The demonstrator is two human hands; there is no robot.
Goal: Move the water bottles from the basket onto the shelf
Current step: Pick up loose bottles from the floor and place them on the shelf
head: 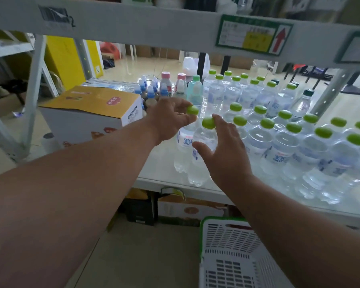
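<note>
Basket [227, 242] sitting below; left hand [168, 119] pinching bottle cap [192, 110], right hand [222, 146] spreading beside upright bottle [204, 146] on shelf [160, 161].

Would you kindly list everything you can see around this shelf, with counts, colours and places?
water bottles: over twenty, clear with green caps, standing in rows on the shelf's right half
shelf: one, pale grey, across the middle
small bottles: several, blue and pink caps, at the back
carton: one, white and yellow, on the shelf's left
basket: one, white with green rim, below at right; no bottles visible inside
label: one, green-bordered with red arrow, on the upper beam
hands: left hand pinches a bottle's cap; right hand open by the next bottle
</note>
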